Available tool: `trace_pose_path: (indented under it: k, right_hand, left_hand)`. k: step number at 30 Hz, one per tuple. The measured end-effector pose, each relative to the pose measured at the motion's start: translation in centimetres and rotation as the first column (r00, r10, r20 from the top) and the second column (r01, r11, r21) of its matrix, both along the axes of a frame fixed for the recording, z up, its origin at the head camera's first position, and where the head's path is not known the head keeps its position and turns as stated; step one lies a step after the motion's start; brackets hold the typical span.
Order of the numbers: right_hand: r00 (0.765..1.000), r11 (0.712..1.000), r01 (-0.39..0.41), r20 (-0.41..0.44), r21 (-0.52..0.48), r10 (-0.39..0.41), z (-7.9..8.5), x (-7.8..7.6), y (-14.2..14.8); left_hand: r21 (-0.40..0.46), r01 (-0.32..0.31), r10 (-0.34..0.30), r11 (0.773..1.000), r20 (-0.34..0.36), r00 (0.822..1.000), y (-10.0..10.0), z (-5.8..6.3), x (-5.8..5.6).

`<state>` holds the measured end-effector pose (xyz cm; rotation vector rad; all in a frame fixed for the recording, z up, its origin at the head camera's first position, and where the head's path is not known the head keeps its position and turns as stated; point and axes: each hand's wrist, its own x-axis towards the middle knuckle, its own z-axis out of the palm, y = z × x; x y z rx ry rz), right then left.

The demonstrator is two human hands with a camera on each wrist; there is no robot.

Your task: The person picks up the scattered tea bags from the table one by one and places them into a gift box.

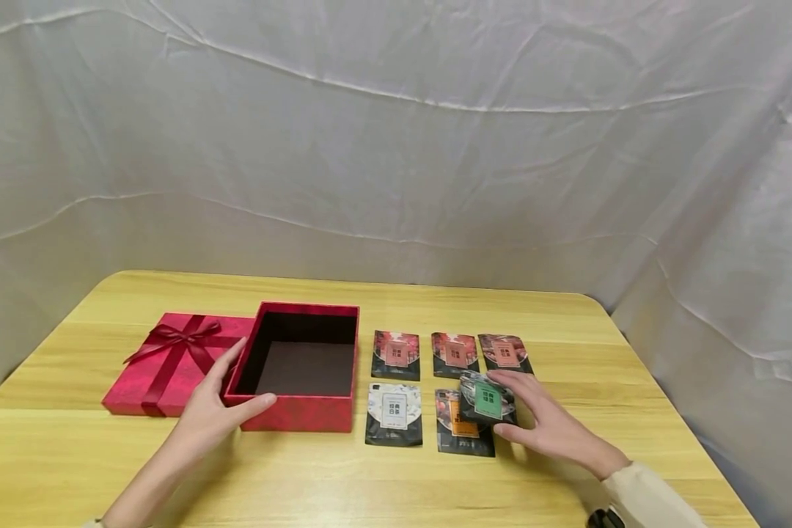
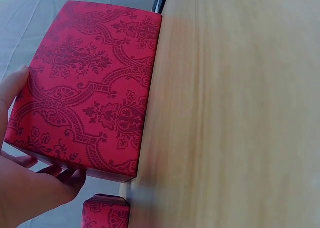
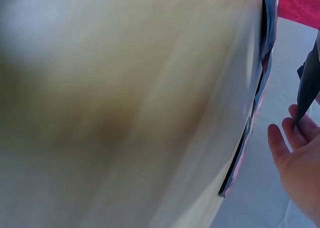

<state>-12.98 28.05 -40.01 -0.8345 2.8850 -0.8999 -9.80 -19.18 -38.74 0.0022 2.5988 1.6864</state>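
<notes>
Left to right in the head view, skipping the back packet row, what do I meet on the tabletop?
Lid with bow → open red box → white-label packet → orange-label packet → green-label packet → right hand, holding that green-label packet.

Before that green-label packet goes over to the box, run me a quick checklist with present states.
1. Packet gripped: ok. The right hand pinches the green-label packet.
2. Packet clear of the table: ok. The right wrist view shows it raised.
3. Box open: ok. Its lid lies beside it, on the left.
4. Box steadied: ok. The left hand holds its near left corner.
5. Room inside: ok. No packet shows in it.
6. Low path to the box: not ok. The white-label packet lies between; passing above looks safer.
</notes>
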Motion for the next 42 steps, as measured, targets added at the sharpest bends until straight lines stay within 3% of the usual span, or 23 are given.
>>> trace_pose_path:
  k: [15,33,42]
  right_hand:
    - [0.999,0.998,-0.042,-0.001,0.040,0.042,0.7,-1.3,-2.7]
    - [0.997,0.997,-0.074,0.013,0.013,0.074,1.8,-3.1,-5.1]
    - [0.997,0.997,-0.083,0.001,0.005,0.083,4.1,-4.8,-6.6]
  left_hand:
    - [0.012,0.002,-0.001,1.000,-0.019,1.000,0.0,-0.1,0.0]
    - [0.016,0.004,-0.003,1.000,-0.032,0.999,0.0,-0.2,-0.1]
    - [0.012,-0.001,0.001,1.000,-0.014,1.000,0.0,-0.1,0.0]
